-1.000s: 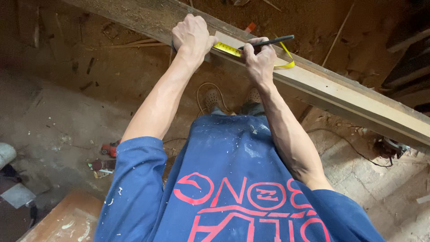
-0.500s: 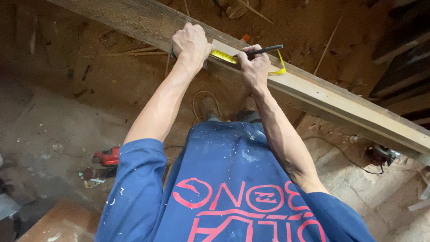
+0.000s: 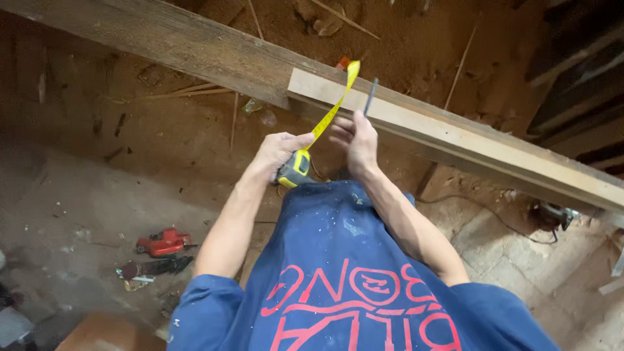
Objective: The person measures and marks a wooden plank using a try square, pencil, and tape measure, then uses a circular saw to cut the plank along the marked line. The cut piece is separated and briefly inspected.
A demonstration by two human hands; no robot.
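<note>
Left hand [image 3: 276,153] clamps a yellow tape measure [image 3: 294,170], right hand [image 3: 356,138] pinches a pencil [image 3: 370,96] near its blade [image 3: 335,107].

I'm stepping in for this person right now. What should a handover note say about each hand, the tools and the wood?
Left hand: fingers closed around the yellow tape measure case; its yellow blade runs up across the pale board's end.
Right hand: holds a dark pencil, tip up near the board.
Pale board: lies along the older dark beam.
Done: no pencil mark can be made out on the board.
Left: measuring and marking look unfinished.
Red power tool: lies on the floor, left.
</note>
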